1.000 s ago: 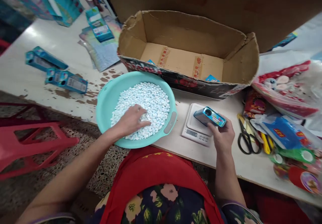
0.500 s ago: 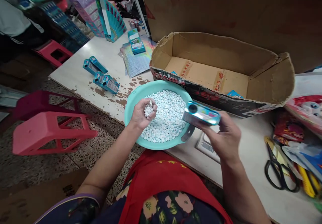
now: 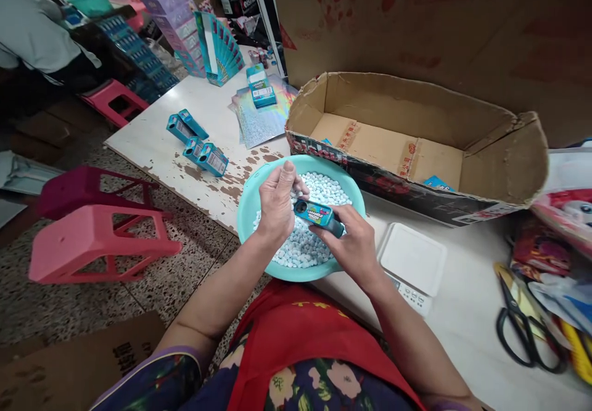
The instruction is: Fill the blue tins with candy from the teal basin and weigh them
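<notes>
A turquoise basin [image 3: 247, 214] full of small white candies [image 3: 303, 248] stands at the table's front edge. Over it, my right hand [image 3: 354, 238] grips a small blue candy box [image 3: 319, 215] lettered "Caramelo Macizo", a dark round hole at its left end. My left hand [image 3: 280, 204] is cupped, fingers closed around some white candies, right beside that holed end. Whether candies are passing into the hole is hidden by the fingers. Close to my right forearm lies a white kitchen scale [image 3: 414, 260].
Several blue boxes [image 3: 213, 159] stand on the table's left, another box [image 3: 263, 95] on shiny sheets [image 3: 266, 121]. Behind the basin is a long open cardboard box [image 3: 416, 204]. Black scissors [image 3: 522, 321] lie at right; pink stools [image 3: 106, 238] stand left. A person [image 3: 41, 29] is at upper left.
My right hand has brought the candy box left over the basin, turning its lettered side up. My left hand has turned and met the box's holed end. The scale is now uncovered.
</notes>
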A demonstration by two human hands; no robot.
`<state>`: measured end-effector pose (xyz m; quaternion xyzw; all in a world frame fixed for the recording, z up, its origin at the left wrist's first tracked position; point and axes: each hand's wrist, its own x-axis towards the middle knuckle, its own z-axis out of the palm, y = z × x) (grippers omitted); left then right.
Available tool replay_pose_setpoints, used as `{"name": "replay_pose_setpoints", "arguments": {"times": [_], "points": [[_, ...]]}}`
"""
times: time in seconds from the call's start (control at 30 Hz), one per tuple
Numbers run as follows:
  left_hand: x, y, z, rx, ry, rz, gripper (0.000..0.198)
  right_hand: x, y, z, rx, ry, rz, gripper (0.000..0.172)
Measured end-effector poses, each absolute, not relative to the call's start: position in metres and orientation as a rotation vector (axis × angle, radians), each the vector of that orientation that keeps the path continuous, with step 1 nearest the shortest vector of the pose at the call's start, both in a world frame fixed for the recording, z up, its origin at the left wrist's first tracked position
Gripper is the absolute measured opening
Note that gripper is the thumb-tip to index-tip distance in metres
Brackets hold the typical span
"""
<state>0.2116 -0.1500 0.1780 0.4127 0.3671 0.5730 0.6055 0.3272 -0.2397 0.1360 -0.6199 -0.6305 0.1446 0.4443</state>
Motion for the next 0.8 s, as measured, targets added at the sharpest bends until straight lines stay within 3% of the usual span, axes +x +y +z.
{"name": "replay_pose_setpoints", "arguments": {"times": [0.63, 0.8], "points": [[0.207, -0.143, 0.173, 0.953, 0.904, 1.335, 0.046, 0.34, -0.245, 0.13, -1.507, -1.391, 0.561, 0.026], [0.18, -0.14, 0.156, 1.65, 1.143, 0.915, 0.028, 0.35, -0.25, 0.134, -1.51, -1.334, 0.569, 0.024]]}}
